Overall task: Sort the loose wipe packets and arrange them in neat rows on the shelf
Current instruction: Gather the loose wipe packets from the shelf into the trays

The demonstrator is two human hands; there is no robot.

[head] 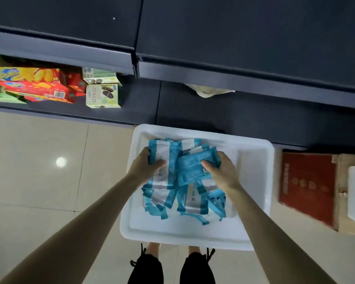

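Note:
A white plastic bin (256,181) stands on the floor in front of a dark shelf (213,113). Several blue and white wipe packets (184,199) lie jumbled inside it. My left hand (146,167) grips a blue and white packet (162,158) at the pile's left side, thumb on top. My right hand (221,171) holds a blue packet (191,169) at its right edge, lifted slightly above the pile.
Biscuit and cookie boxes (101,95) fill the shelf's left part. A pale bag (209,90) lies at the back of the shelf under the upper dark shelf (234,37). A red and brown cardboard box (307,187) sits to the right of the bin. My feet (172,263) are below the bin.

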